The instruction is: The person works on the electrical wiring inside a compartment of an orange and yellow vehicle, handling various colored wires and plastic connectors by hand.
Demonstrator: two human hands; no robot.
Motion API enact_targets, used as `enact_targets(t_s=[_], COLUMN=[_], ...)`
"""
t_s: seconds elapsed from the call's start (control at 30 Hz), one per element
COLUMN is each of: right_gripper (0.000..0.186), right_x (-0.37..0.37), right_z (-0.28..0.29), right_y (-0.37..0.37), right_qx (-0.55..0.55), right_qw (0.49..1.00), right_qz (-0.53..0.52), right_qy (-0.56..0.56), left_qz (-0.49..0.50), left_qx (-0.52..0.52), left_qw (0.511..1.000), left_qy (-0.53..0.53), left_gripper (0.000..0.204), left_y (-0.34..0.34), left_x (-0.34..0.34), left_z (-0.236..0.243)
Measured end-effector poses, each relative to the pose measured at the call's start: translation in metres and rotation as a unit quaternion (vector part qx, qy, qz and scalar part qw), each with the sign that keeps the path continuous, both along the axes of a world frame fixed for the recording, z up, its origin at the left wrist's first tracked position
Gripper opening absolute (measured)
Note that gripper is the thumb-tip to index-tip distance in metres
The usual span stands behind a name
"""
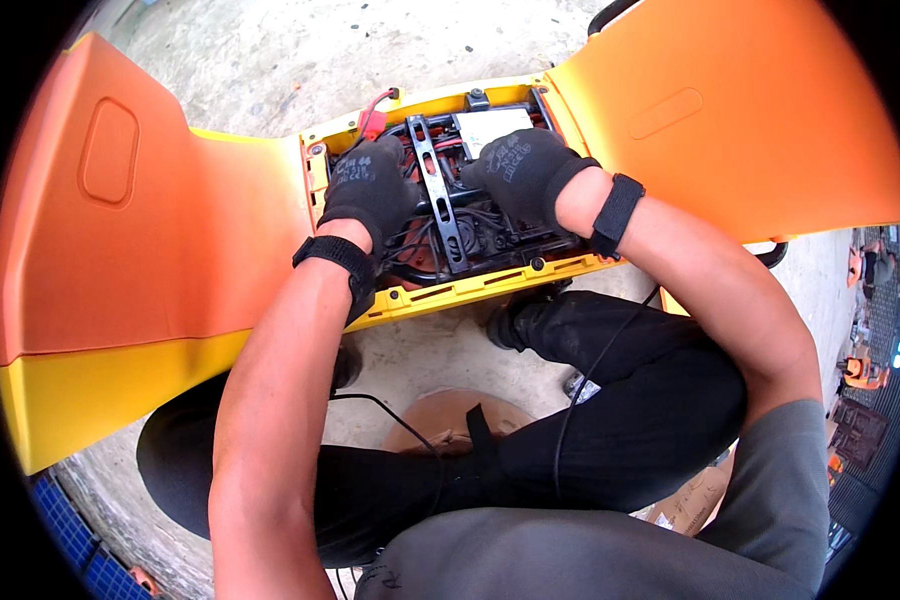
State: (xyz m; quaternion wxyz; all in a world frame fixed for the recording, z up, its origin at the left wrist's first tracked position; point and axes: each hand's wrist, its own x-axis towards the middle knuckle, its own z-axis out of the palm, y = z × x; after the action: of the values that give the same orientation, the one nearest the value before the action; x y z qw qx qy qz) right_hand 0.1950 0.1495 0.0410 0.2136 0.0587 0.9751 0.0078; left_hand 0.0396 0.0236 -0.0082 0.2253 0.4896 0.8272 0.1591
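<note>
Both my hands wear black work gloves and reach into an open compartment between two orange body panels. My left hand (370,182) is curled down at the compartment's left side, just below a red connector (373,125) on a red wire. My right hand (526,176) bends inward on the other side, in front of a white-topped block (492,126). Between them runs a slotted dark metal bar (436,190) across the compartment. Black cables (410,245) fill the space beneath. The fingertips of both hands are hidden, and so is whatever they grip.
A yellow frame edge (460,290) borders the compartment on my side. Large orange panels rise at left (140,230) and right (710,120). Below my legs a round brown cardboard piece (440,410) lies on the concrete floor. A thin black cable (567,430) crosses my leg. Tools hang far right.
</note>
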Motion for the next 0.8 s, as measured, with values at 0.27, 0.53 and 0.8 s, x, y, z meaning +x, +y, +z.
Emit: enact_targets(t_s=[0.27, 0.53, 0.8], right_gripper=[0.018, 0.018, 0.029], right_x=[-0.012, -0.007, -0.006], right_z=[-0.015, -0.019, -0.008], right_y=[0.004, -0.004, 0.008], right_qx=[0.049, 0.024, -0.035], right_qw=[0.999, 0.997, 0.997], right_qz=[0.001, 0.002, -0.006], right_qy=[0.017, 0.077, 0.071], left_qz=[-0.013, 0.013, 0.000], left_qx=[0.035, 0.081, 0.110], left_qw=[0.999, 0.996, 0.994], left_qy=[-0.018, -0.041, -0.006], left_gripper=[0.023, 0.024, 0.011], left_y=[0.000, -0.005, -0.005], left_x=[-0.006, -0.003, -0.001], left_z=[-0.010, -0.020, -0.029])
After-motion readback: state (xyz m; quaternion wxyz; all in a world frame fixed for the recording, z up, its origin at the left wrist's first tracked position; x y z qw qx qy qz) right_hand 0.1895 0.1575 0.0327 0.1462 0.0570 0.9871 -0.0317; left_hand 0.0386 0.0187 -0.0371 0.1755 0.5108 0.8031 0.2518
